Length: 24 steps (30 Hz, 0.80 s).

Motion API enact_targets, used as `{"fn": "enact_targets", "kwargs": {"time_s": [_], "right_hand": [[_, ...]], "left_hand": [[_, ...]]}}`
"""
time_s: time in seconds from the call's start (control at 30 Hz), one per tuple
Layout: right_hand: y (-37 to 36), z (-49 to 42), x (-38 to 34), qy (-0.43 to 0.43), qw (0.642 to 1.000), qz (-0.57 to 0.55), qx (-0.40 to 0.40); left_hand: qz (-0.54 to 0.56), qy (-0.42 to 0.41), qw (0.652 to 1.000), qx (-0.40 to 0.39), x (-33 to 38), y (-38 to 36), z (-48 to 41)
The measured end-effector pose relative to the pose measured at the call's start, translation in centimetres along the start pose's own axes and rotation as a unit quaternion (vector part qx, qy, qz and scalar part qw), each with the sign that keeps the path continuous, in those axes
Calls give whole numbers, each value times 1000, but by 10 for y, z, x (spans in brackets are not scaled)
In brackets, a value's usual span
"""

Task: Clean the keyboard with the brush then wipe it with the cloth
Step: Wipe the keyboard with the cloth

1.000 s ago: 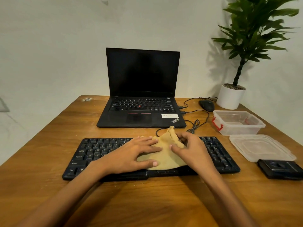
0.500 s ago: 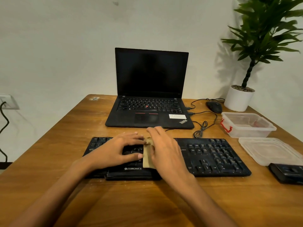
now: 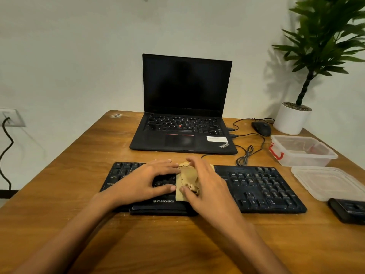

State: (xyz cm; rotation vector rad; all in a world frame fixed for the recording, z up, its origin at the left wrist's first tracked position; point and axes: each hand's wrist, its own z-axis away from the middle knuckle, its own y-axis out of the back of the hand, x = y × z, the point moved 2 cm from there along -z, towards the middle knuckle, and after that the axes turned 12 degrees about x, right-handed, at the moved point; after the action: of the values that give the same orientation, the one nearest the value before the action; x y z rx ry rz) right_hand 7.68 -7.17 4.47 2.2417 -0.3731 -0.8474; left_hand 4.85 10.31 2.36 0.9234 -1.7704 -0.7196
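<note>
Head view. Black keyboard (image 3: 256, 186): lies across the near middle of the wooden table (image 3: 79, 175). Tan cloth (image 3: 187, 177): crumpled, on the keys left of the keyboard's centre. Right hand (image 3: 209, 186): fingers curved over the cloth, thumb pressed to its near edge, gripping it. Left hand (image 3: 146, 180): flat on the keys, fingers straight, fingertips touching the cloth, holding nothing. Behind: open laptop (image 3: 185, 107), mouse (image 3: 261, 128). Right: clear container (image 3: 302, 153), lid (image 3: 327, 182), potted plant (image 3: 292, 119).

a home office desk: laptop (image 3: 185, 107), mouse (image 3: 261, 128) and potted plant (image 3: 296, 115) against a plain wall.
</note>
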Motion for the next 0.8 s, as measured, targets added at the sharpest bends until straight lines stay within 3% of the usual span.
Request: {"fn": "enact_targets", "kwargs": {"time_s": [0.17, 0.43, 0.63, 0.73, 0.8], "right_hand": [[2, 10, 6, 0, 999, -24, -45], [-6, -1, 2, -14, 998, -54, 12], [-16, 8, -3, -5, 999, -52, -4], [-11, 9, -5, -17, 994, -104, -32], [-2, 6, -2, -50, 984, -172, -9]], "left_hand": [[10, -2, 1000, 5, -1, -2, -1], [3, -7, 1000, 8, 1, -3, 0], [-10, -8, 1000, 21, 3, -1, 2], [-7, -20, 999, 24, 3, -1, 3], [4, -18, 999, 30, 3, 0, 4]]}}
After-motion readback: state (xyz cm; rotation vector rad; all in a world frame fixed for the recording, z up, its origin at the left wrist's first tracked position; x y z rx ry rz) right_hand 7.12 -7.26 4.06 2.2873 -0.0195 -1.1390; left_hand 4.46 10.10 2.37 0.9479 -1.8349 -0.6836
